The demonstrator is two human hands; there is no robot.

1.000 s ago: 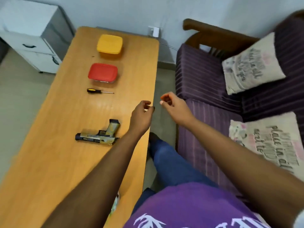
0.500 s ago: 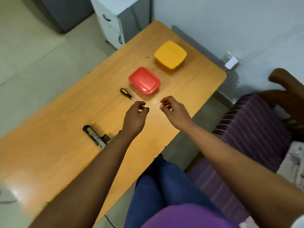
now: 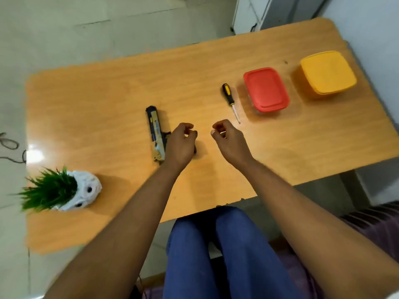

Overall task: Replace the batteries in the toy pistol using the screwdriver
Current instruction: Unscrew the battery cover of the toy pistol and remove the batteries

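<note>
The toy pistol (image 3: 155, 134) is laid flat on the wooden table (image 3: 108, 100), its barrel pointed toward the far edge and its grip partly covered by the left hand (image 3: 180, 145), which is held above it with fingers loosely curled and nothing gripped. The right hand (image 3: 228, 139) is held just right of the pistol, fingers likewise loosely curled and empty. The screwdriver (image 3: 230, 100) is placed further right of the pistol, followed by a red container (image 3: 266, 89) and a yellow container (image 3: 328, 74); a potted plant (image 3: 64, 190) is tipped over to the pistol's near left.
</note>
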